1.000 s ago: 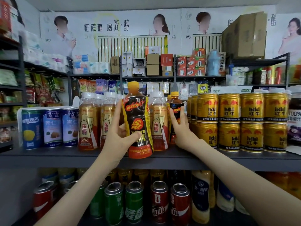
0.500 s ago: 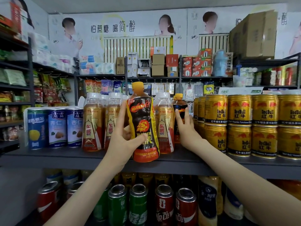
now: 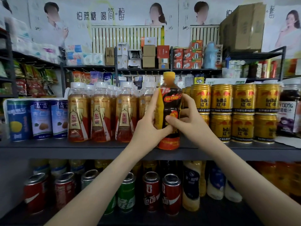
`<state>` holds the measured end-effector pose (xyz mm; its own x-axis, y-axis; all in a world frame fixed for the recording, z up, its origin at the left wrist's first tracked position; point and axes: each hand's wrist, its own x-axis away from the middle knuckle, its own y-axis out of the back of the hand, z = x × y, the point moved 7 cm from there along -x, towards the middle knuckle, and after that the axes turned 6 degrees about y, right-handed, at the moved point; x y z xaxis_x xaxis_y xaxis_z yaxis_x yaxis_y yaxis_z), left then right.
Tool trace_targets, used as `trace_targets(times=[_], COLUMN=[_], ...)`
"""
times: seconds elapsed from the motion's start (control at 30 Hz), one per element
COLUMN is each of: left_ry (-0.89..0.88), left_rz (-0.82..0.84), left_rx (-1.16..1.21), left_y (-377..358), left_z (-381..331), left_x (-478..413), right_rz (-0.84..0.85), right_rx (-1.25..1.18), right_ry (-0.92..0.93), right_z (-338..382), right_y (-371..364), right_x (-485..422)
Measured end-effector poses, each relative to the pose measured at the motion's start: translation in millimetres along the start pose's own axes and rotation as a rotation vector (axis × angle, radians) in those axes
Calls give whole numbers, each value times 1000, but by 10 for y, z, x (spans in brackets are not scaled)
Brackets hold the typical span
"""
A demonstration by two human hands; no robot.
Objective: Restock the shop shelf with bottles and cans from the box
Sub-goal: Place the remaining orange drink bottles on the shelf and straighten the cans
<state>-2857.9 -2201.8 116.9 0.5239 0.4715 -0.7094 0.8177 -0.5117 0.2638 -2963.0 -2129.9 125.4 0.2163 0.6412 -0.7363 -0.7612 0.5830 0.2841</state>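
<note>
Shelf [image 3: 97, 146] front edge now carries your dark orange-capped bottle [image 3: 171, 111], moved right into the gap between the tea bottles [image 3: 101, 118] and gold cans [image 3: 221, 111]. Your right hand [image 3: 187, 123] has joined your left hand [image 3: 151, 128], both sets of fingers curled round it; it looks nearly placed

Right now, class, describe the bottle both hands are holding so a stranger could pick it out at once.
Find the dark shelf at chest height, with clear-capped gold tea bottles on the left and stacked gold cans on the right. In the gap between them stands the black and orange bottle, gripped by the left hand and right hand. It alone has an orange cap.
</note>
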Motion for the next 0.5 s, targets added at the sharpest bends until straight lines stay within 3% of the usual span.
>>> trace_targets(times=[0.27,0.43,0.5], left_ry=[11,-194,-163], left_rz=[63,-270,-309], left_rx=[-422,-772,-879], left_y=[-134,104,105], left_z=[46,28,54], left_x=[-72,83,76], right_rz=[-96,-70,10], right_rx=[175,350,471], right_ry=[35,105,133], right_z=[-188,-220,-247], right_y=[90,13,-74], right_x=[-24,-53,-24])
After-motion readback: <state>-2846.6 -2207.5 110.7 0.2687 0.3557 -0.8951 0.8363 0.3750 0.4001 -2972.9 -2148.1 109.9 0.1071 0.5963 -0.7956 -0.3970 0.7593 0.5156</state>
